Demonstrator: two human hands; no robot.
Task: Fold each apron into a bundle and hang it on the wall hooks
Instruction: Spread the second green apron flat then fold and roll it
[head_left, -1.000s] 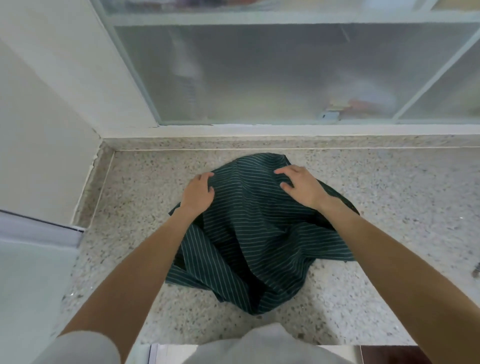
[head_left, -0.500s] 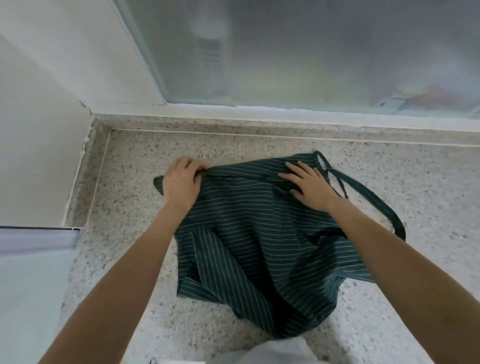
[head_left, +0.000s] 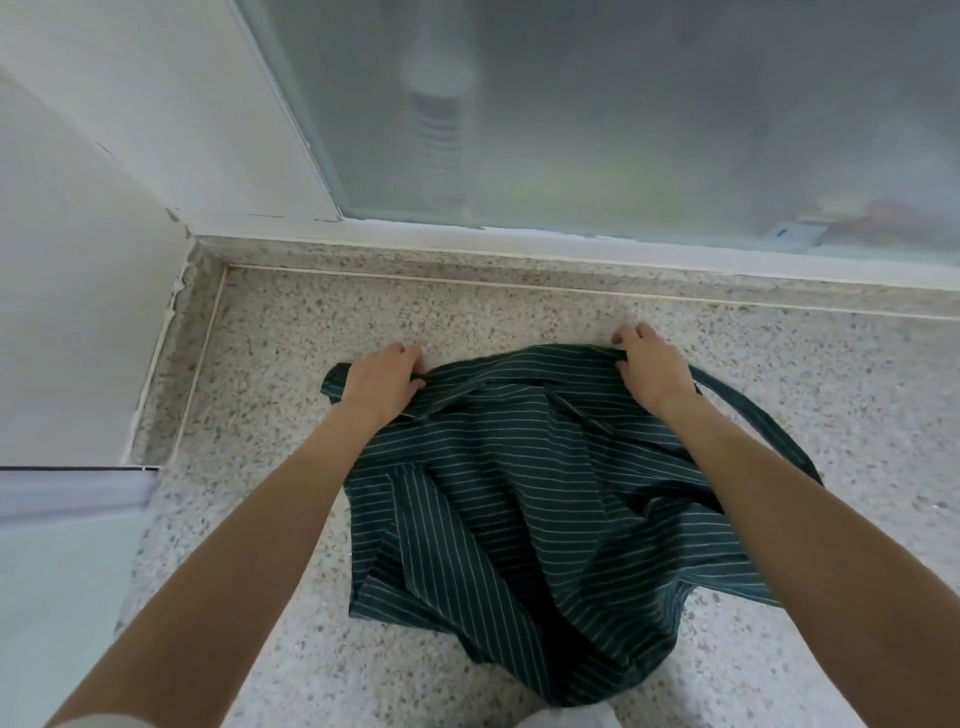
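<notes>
1. Right, head view, looking down: a dark green apron (head_left: 524, 483) with thin white stripes lies crumpled on a speckled stone counter (head_left: 519, 317), near the middle of the scene, its near end bunched in deep folds at the counter's near edge.
2. And the left hand (head_left: 382, 382) is on the apron's far-left corner, fingers curled over the far edge and gripping the cloth; a small flap of fabric pokes out to the left of the wrist.
3. Over on the right, the right hand (head_left: 652, 371) has the far-right corner, fingers curled down over the hem and holding it, fingertips touching the counter just past the cloth.
4. Between the two hands the far hem runs in a slightly arched line, with creases spreading toward the near side.
5. One apron strap (head_left: 763, 431) loops out to the right, lying flat on the stone, passing under the right forearm.
6. Far side: a frosted glass window (head_left: 623, 114) above a white sill, blurred shapes behind it that cannot be made out.
7. Left side: a white wall (head_left: 78, 286) meets the counter at the corner.
</notes>
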